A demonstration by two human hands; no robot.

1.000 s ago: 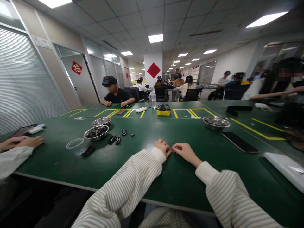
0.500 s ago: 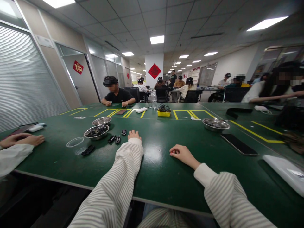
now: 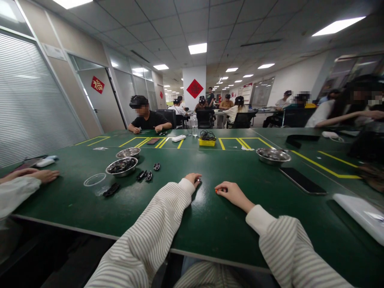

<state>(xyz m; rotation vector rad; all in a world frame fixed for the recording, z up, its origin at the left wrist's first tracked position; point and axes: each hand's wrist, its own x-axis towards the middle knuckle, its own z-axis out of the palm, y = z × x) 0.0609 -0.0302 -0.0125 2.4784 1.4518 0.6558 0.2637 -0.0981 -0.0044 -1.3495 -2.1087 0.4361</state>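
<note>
My right hand (image 3: 232, 193) rests low over the green table (image 3: 210, 224), its fingertips pinched on a small orange-red piece (image 3: 216, 191) that shows only in part. To its left, a short gap away, is my left hand (image 3: 192, 179). Its fingers are curled together, and a tiny pale spot shows at the fingertips, too small to name. Left of that hand lie several small black, shiny parts (image 3: 148, 176), with one more black part (image 3: 156, 166) a little farther off. A steel bowl (image 3: 121, 174) holding dark parts stands beyond them.
A second steel bowl (image 3: 128, 156) stands behind the first; a clear plastic lid (image 3: 95, 179) and a black piece (image 3: 111, 190) lie nearer. On the right are another steel bowl (image 3: 273, 161) and a phone (image 3: 302, 181). A co-worker's hands (image 3: 45, 176) rest at left.
My left hand has moved right, away from the black parts and toward my right hand, and its fingers have curled. My right hand stays nearly in place with the orange-red piece.
</note>
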